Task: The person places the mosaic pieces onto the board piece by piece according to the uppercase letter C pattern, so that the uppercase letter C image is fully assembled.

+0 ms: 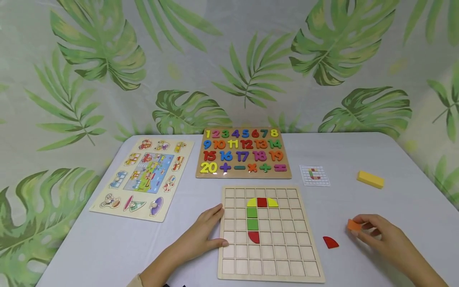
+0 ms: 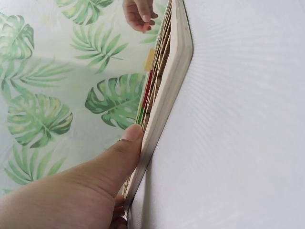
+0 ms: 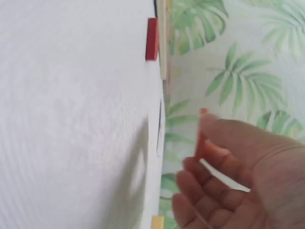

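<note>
My left hand [image 1: 201, 236] rests along the left side of a wooden grid board [image 1: 283, 255], its thumb [image 2: 125, 143] on the rim in the left wrist view. On the board, a red square tile [image 1: 262, 202] sits between two yellow quarter-round tiles [image 1: 273, 203]. Below the left one run two green square tiles [image 1: 252, 213] and a red quarter-round tile [image 1: 254, 237]. Right of the board, my right hand [image 1: 381, 233] pinches a small orange tile [image 1: 354, 225] between thumb and fingers, raised over the table. A loose red quarter-round tile [image 1: 330, 242] lies between board and hand.
A printed pattern card [image 1: 314, 181] lies beyond the board's right corner, with a yellow block [image 1: 370, 179] farther right. At the back stands a number puzzle [image 1: 244, 174]. A picture knob puzzle [image 1: 118, 158] lies at the left. Leaf-print cloth [image 1: 251, 79] hangs behind the table.
</note>
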Tool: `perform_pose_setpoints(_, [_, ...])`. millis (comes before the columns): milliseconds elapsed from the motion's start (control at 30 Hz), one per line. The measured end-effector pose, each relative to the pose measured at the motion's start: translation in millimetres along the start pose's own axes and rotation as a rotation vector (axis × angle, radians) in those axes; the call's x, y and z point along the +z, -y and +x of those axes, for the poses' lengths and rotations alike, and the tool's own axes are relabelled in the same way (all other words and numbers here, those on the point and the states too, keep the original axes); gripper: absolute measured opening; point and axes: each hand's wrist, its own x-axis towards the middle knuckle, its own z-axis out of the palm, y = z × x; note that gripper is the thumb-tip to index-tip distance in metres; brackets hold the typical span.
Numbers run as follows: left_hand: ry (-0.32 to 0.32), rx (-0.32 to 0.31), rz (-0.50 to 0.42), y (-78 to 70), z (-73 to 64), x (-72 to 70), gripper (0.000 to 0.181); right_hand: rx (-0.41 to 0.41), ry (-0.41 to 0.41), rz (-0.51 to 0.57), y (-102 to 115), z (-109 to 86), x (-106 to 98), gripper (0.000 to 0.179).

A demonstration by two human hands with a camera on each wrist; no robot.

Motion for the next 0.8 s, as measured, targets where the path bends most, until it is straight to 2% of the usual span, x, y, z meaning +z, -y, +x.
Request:
perform_pose_setpoints(200, [0.003, 0.000, -0.001, 0.1, -0.2, 0.1, 0.086, -0.125, -0.065, 0.063, 37, 5.9, 0, 0.035])
perform_pose_setpoints(400, [0.005, -0.005, 0.003, -0.8, -0.2, -0.3, 0.086, -0.241, -0.056, 0.097, 71, 15.8, 9, 0.041])
perform_pose_setpoints(500, [0.007, -0.006, 0.000, -1.6, 0.0, -1.2, 0.085, -0.310, -0.040, 0.140, 87, 21.1, 18, 0.043])
perform_pose_setpoints(667, [0.008, -0.005, -0.003, -2.2, 0.1, -1.6, 0.085, -0.344, 0.040, 0.225, 108, 27.7, 37, 0.038])
perform_pose_setpoints(800, [0.006, -0.004, -0.002, -2.2, 0.1, -1.4, 0.085, -0.385, 0.111, 0.269, 117, 32.6, 58, 0.031])
